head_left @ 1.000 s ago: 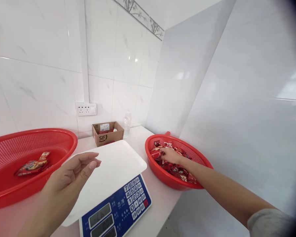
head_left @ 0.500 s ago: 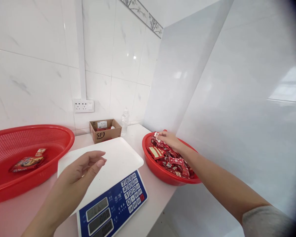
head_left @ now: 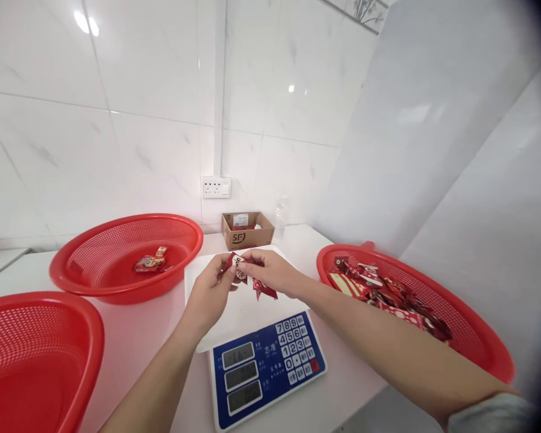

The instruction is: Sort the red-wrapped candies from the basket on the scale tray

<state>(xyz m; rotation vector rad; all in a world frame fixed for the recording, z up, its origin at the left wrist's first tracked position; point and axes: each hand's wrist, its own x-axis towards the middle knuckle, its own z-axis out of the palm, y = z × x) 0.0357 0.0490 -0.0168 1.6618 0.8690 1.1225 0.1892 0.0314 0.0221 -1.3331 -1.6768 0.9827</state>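
Observation:
Over the white pan (head_left: 234, 316) of a weighing scale, my two hands meet around small red wrapped candies. My left hand (head_left: 211, 294) pinches one end of a red candy packet (head_left: 240, 267) with a white printed label. My right hand (head_left: 273, 272) is closed on the other side of that packet, and a second red wrapper (head_left: 265, 290) hangs from under its fingers. Whether the two wrappers are joined, I cannot tell. Beneath the pan sits the scale's blue panel (head_left: 268, 367) with keys and three displays. To the right, a red basket (head_left: 482, 343) holds many red candy packets (head_left: 383, 291).
A red basket (head_left: 79, 264) at the left back contains a few packets (head_left: 151, 261). Another red basket (head_left: 88, 355) stands at the near left. Behind the scale are a cardboard box (head_left: 252, 239) and a clear bottle (head_left: 280, 215), close to the tiled wall (head_left: 153, 156).
My right hand has left the right basket and come over the pan with red candy packets. My left hand has closed on one of them. The view has turned left.

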